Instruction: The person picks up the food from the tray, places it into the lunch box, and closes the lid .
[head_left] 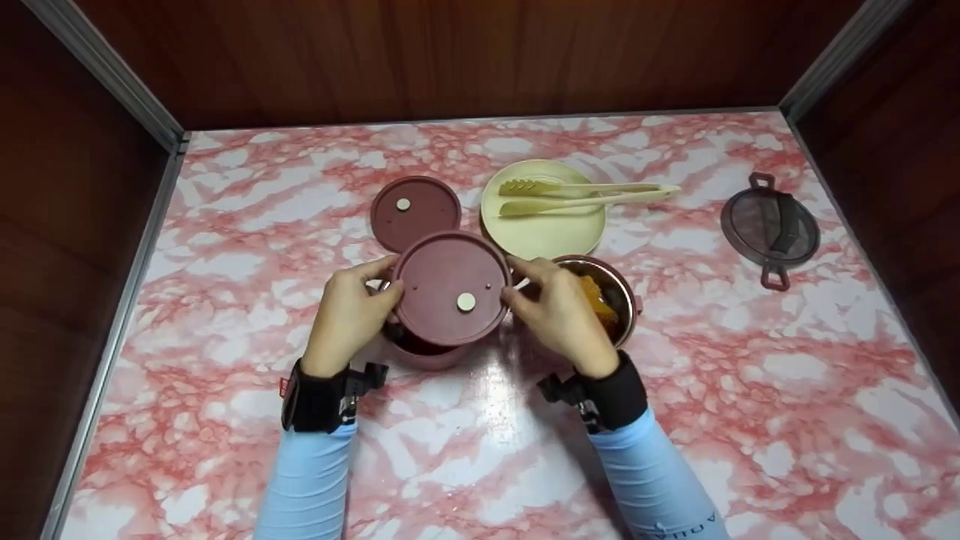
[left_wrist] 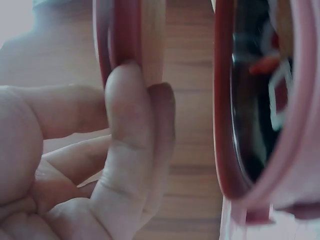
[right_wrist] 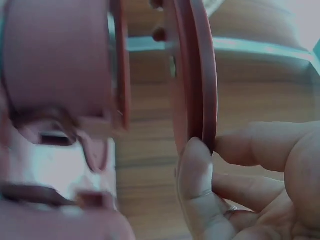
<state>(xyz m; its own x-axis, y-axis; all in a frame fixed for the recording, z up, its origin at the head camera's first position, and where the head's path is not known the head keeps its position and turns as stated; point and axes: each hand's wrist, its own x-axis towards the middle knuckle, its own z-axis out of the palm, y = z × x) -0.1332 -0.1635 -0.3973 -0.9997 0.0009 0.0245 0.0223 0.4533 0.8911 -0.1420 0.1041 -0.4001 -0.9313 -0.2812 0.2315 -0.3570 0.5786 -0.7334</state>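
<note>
My left hand [head_left: 345, 315] and right hand [head_left: 562, 311] pinch opposite edges of a round dark-red pot lid [head_left: 442, 270], which has a small cream knob. The lid hangs above a matching pot [head_left: 431, 360], partly covering it in the head view. Both wrist views show a gap between lid [left_wrist: 125, 35] and pot rim [left_wrist: 222, 115]; the right wrist view shows the pot's pink outer wall [right_wrist: 55, 60]. Something dark with red and white bits is in that pot, too unclear to name. Partly behind my right hand stands a second pot [head_left: 631, 319] with orange-yellow food [head_left: 596, 300] inside.
Behind the held lid, another dark-red lid [head_left: 420, 225] lies on the marbled table [head_left: 480, 480]. Pale tongs [head_left: 592, 196] rest across a light-green plate [head_left: 544, 236]. A dark see-through lid [head_left: 757, 225] with two side handles lies at the right. Wooden panels [head_left: 450, 60] enclose the table.
</note>
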